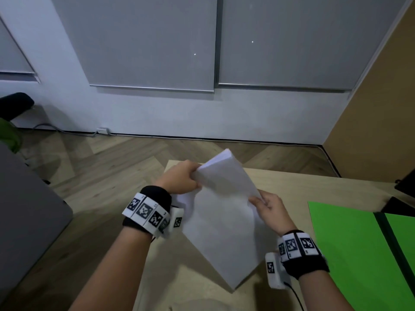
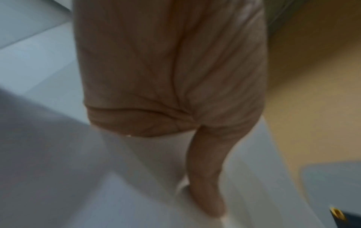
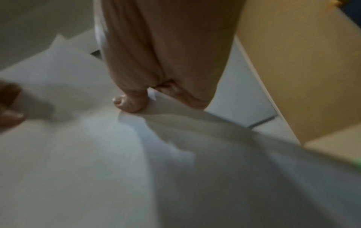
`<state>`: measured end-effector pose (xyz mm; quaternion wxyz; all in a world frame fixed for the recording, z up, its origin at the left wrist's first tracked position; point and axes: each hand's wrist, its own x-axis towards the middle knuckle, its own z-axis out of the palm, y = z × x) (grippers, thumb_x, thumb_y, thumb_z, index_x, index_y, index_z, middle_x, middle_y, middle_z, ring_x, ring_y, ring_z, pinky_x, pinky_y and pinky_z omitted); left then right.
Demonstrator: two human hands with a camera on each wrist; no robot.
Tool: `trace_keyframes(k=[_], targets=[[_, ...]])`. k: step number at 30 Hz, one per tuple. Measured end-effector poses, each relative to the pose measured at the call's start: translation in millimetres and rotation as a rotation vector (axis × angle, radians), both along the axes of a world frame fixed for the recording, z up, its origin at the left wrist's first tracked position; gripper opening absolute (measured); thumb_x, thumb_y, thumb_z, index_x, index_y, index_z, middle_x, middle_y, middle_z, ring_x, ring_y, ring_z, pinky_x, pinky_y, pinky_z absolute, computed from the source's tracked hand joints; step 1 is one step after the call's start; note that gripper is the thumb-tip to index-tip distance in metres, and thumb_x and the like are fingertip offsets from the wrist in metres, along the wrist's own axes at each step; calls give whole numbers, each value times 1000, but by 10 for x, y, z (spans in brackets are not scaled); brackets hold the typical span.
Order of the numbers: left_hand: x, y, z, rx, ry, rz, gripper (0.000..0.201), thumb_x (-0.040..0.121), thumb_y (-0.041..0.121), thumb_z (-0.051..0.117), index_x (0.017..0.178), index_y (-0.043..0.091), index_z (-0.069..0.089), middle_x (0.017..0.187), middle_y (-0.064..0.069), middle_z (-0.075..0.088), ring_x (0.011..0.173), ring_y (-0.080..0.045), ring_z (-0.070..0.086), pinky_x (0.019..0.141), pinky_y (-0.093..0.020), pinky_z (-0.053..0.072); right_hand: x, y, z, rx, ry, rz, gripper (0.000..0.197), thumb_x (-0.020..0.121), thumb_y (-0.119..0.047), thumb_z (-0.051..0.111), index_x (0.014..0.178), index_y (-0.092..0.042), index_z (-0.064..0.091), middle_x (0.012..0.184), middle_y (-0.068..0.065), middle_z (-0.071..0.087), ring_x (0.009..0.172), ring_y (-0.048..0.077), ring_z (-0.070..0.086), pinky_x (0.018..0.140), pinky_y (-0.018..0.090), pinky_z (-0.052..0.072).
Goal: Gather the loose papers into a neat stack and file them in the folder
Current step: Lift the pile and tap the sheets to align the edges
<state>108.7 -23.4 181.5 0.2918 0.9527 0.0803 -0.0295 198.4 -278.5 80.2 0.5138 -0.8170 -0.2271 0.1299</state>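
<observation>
Both hands hold the papers (image 1: 220, 212) over the table (image 1: 292, 182): plain white sheets, thin, matte, bowed and uneven, top edges splayed, lowest corner down near the tabletop. Left hand (image 1: 182, 177) is curled onto the upper left edge, knuckles up, thumb (image 2: 207, 177) laid flat along the sheet in the left wrist view. Right hand (image 1: 271, 209) pinches the right edge; thumb tip (image 3: 131, 103) presses on top of the paper, other fingers underneath. Both wrists carry black bands with checkered marker tags. Table is pale wood grain, smooth. Folder (image 1: 350, 239) lies flat to the right, bright green, open, with a dark spine; nothing visible inside it. Well apart from the papers.
</observation>
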Motion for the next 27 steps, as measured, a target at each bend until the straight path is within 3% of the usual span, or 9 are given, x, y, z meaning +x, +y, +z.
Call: trace_keyframes(k=[3, 5, 6, 9, 11, 15, 18, 25, 27], targets=[[-71, 301, -6, -161, -114, 43, 39, 67, 37, 66, 91, 7, 73, 74, -3, 70, 66, -13, 60, 63, -27, 50, 25, -71, 69, 183, 77, -91, 16, 94, -13, 53, 104, -15, 66, 66, -24, 72, 65, -5, 66, 59, 6, 47], [-140, 398, 31, -413, -273, 143, 8, 81, 18, 71, 78, 11, 72, 62, 5, 69, 56, -4, 60, 57, -22, 53, 29, -123, 191, 280, 84, -114, 15, 96, -8, 48, 99, -13, 62, 55, -22, 68, 51, -9, 60, 51, 4, 42], [-163, 370, 83, -548, -382, 184, 13, 86, 5, 67, 77, 13, 71, 58, 7, 70, 54, 0, 62, 56, -17, 55, 34, -124, 257, 317, 77, -126, 15, 96, -9, 47, 98, -13, 61, 54, -21, 67, 48, -10, 58, 49, 4, 41], [-157, 174, 207, -879, -651, 216, 35, 89, 1, 60, 64, 22, 73, 57, 12, 70, 56, 4, 64, 60, -15, 56, 40, -83, 423, 446, 82, -164, 16, 94, -19, 50, 98, -15, 65, 69, -13, 74, 65, -3, 65, 60, 14, 52], [-142, 44, 200, -1040, -692, 150, 10, 79, 20, 70, 72, 23, 77, 70, 11, 75, 67, 2, 68, 69, -16, 56, 38, -50, 483, 490, 102, -138, 18, 93, -20, 51, 101, -14, 65, 81, -9, 76, 75, 2, 69, 66, 17, 55], [-94, -93, -205, -938, -447, 131, 19, 82, 8, 69, 99, 17, 73, 87, 11, 77, 81, 2, 69, 76, -12, 53, -36, 29, 503, 438, 56, -77, 17, 90, -16, 59, 101, -25, 67, 93, -12, 74, 87, -4, 67, 75, 14, 53], [-83, -159, -416, -829, -292, 100, 24, 89, 8, 64, 112, 7, 71, 105, -2, 74, 95, -8, 67, 83, -18, 52, -52, 106, 514, 364, 27, -48, 19, 87, -32, 58, 100, -26, 71, 93, -10, 74, 88, 1, 66, 74, 19, 51], [-11, -322, -266, -881, -451, 206, 17, 95, 16, 57, 93, 23, 72, 78, 14, 71, 72, 1, 62, 67, -15, 49, -49, 212, 703, 353, -43, -179, 44, 83, -51, 53, 93, -12, 71, 81, 2, 68, 72, 8, 60, 67, 26, 50], [-32, -295, -251, -898, -510, 201, 16, 94, 14, 58, 98, 20, 73, 84, 10, 71, 76, -1, 62, 69, -15, 50, -51, 156, 729, 334, -55, -131, 30, 89, -41, 53, 99, -19, 70, 85, -4, 71, 74, 1, 64, 70, 19, 52]])
